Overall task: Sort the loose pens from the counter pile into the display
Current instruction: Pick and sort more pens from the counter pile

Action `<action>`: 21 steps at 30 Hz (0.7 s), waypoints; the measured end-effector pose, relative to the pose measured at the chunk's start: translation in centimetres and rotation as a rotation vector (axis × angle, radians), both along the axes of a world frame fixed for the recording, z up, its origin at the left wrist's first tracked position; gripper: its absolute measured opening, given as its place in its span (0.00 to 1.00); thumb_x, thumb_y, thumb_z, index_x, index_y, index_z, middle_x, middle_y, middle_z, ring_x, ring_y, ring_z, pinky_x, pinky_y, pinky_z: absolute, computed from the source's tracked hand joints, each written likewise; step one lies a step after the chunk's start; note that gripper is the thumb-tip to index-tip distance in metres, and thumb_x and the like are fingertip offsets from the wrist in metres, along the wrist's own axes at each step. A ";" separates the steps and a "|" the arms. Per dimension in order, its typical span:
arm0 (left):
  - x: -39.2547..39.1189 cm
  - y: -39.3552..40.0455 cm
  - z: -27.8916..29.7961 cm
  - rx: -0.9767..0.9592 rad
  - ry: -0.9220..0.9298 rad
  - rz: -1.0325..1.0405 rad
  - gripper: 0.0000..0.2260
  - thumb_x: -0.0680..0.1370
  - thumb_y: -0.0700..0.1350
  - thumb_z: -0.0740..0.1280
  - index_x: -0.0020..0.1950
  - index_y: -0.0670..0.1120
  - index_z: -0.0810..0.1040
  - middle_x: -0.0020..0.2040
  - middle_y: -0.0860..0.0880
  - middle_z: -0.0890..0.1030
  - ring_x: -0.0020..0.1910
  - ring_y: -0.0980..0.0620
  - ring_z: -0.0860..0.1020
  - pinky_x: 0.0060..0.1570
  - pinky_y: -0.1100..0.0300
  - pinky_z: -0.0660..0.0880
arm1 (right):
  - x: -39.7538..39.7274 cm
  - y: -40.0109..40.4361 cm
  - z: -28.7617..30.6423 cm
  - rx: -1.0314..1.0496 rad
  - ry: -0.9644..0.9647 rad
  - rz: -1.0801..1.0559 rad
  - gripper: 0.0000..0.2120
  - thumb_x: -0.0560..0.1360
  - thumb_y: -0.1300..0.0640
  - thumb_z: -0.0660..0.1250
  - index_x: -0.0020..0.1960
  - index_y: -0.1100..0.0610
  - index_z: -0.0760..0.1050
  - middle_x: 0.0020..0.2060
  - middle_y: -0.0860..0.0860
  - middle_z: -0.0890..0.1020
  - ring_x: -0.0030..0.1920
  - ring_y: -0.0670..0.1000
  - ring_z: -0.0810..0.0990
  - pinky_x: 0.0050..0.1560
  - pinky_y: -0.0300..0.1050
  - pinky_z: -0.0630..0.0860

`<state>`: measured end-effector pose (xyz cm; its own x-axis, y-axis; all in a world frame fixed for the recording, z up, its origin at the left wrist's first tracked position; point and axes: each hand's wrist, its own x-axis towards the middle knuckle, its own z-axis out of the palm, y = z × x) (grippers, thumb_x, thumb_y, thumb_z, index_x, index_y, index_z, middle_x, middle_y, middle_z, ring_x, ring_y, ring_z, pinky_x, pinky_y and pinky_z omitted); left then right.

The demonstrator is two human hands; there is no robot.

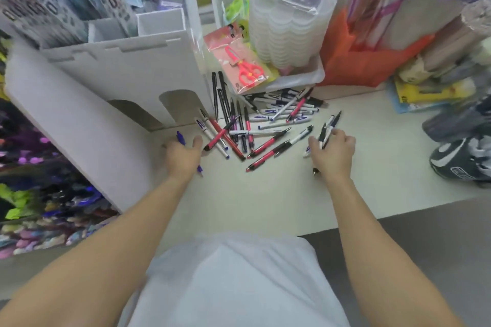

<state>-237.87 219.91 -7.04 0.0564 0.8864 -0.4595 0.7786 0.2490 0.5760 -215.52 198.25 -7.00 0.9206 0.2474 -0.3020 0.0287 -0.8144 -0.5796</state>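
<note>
A pile of loose pens (255, 125), red, black and white-barrelled, lies scattered on the pale counter (265, 194). The white cardboard display (114, 79) stands at the left, with two arched openings at its base and compartments on top. My left hand (183, 155) holds a blue pen (181, 137) next to the display's foot, beside the pile's left edge. My right hand (333, 152) grips several black-and-white pens (328, 129) at the pile's right side; their tips stick out beyond my fingers.
A white tray (305, 79) behind the pile holds stacked clear plastic containers (289, 16) and packaged red scissors (245, 69). An orange bag (356, 61) and rolled paper stand at the right. A dark shoe (459, 159) sits at the right edge. Colourful goods fill the left shelf.
</note>
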 end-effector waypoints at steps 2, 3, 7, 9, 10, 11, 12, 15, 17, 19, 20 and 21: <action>2.0 0.3 -0.2 0.029 -0.027 -0.003 0.20 0.73 0.59 0.70 0.36 0.44 0.68 0.38 0.43 0.74 0.47 0.38 0.79 0.45 0.50 0.74 | 1.7 0.8 -0.5 -0.010 0.026 -0.030 0.30 0.77 0.47 0.70 0.71 0.65 0.67 0.68 0.61 0.66 0.67 0.62 0.68 0.62 0.49 0.69; 2.9 0.3 -0.5 0.034 -0.036 -0.011 0.20 0.73 0.59 0.70 0.34 0.45 0.69 0.36 0.44 0.74 0.45 0.39 0.79 0.44 0.52 0.75 | 2.3 1.4 -0.8 0.025 0.021 -0.040 0.31 0.77 0.48 0.70 0.71 0.66 0.67 0.67 0.61 0.66 0.66 0.63 0.70 0.62 0.48 0.70; 6.1 -0.3 -1.5 -0.009 -0.018 -0.001 0.30 0.67 0.69 0.68 0.46 0.41 0.77 0.46 0.43 0.79 0.48 0.43 0.78 0.51 0.52 0.78 | 2.1 4.2 -1.4 0.125 -0.012 -0.012 0.29 0.78 0.55 0.70 0.73 0.66 0.65 0.66 0.62 0.66 0.60 0.62 0.74 0.61 0.44 0.69; 7.4 -0.8 -1.4 0.005 0.016 -0.023 0.33 0.67 0.70 0.69 0.53 0.40 0.78 0.52 0.41 0.79 0.55 0.41 0.78 0.58 0.48 0.76 | 1.0 5.7 -1.4 0.168 -0.007 -0.015 0.28 0.78 0.59 0.68 0.75 0.66 0.63 0.67 0.63 0.67 0.61 0.59 0.73 0.59 0.42 0.68; 7.9 -1.0 -1.2 0.010 0.049 -0.047 0.33 0.69 0.67 0.71 0.57 0.39 0.76 0.56 0.39 0.77 0.58 0.40 0.76 0.61 0.46 0.74 | 0.5 6.4 -1.5 0.190 0.001 -0.008 0.28 0.78 0.61 0.67 0.75 0.66 0.62 0.67 0.63 0.68 0.62 0.56 0.71 0.59 0.42 0.67; 8.4 -1.2 -0.7 0.011 0.075 -0.063 0.32 0.72 0.63 0.72 0.60 0.37 0.73 0.59 0.38 0.75 0.60 0.39 0.74 0.63 0.46 0.72 | -0.1 6.9 -1.8 0.206 0.020 0.002 0.28 0.78 0.61 0.67 0.75 0.66 0.63 0.66 0.63 0.70 0.62 0.54 0.69 0.60 0.43 0.67; 8.7 -1.2 -0.7 0.007 0.095 -0.076 0.33 0.73 0.61 0.73 0.62 0.36 0.71 0.61 0.37 0.73 0.61 0.39 0.73 0.63 0.46 0.72 | -0.6 7.5 -2.0 0.213 0.051 0.009 0.26 0.78 0.60 0.67 0.73 0.65 0.65 0.65 0.62 0.71 0.61 0.53 0.69 0.61 0.44 0.68; 8.9 -1.1 -1.0 -0.038 0.137 -0.138 0.36 0.67 0.63 0.73 0.61 0.37 0.73 0.56 0.40 0.77 0.55 0.42 0.78 0.54 0.48 0.78 | -2.6 9.2 -2.1 0.281 0.192 0.004 0.16 0.78 0.55 0.65 0.62 0.63 0.74 0.55 0.56 0.78 0.54 0.56 0.77 0.54 0.48 0.74; 8.2 -0.6 -2.0 -0.067 0.155 -0.168 0.32 0.64 0.64 0.71 0.55 0.40 0.77 0.48 0.44 0.81 0.47 0.43 0.81 0.42 0.53 0.78 | -4.7 10.2 -1.7 0.320 0.279 0.066 0.10 0.80 0.58 0.63 0.57 0.61 0.78 0.48 0.54 0.81 0.49 0.55 0.79 0.47 0.44 0.71; 7.8 -0.7 -1.6 -0.093 0.131 -0.178 0.19 0.70 0.54 0.72 0.53 0.41 0.79 0.45 0.45 0.82 0.42 0.44 0.80 0.37 0.58 0.71 | -6.7 11.0 -1.7 0.326 0.290 0.145 0.09 0.81 0.60 0.61 0.53 0.62 0.79 0.45 0.56 0.82 0.47 0.57 0.78 0.44 0.45 0.70; 7.6 -0.9 -1.2 -0.097 0.122 -0.197 0.14 0.73 0.50 0.71 0.52 0.41 0.80 0.45 0.46 0.83 0.43 0.44 0.80 0.38 0.59 0.70 | -7.4 11.3 -1.7 0.322 0.288 0.166 0.09 0.80 0.60 0.61 0.51 0.62 0.79 0.44 0.58 0.82 0.47 0.59 0.79 0.45 0.47 0.71; 7.6 -1.2 -0.8 -0.106 0.113 -0.215 0.11 0.75 0.48 0.70 0.51 0.42 0.81 0.44 0.46 0.83 0.43 0.43 0.80 0.39 0.58 0.70 | -7.8 11.6 -1.7 0.312 0.296 0.173 0.09 0.80 0.60 0.61 0.48 0.61 0.78 0.44 0.59 0.82 0.47 0.60 0.79 0.46 0.49 0.72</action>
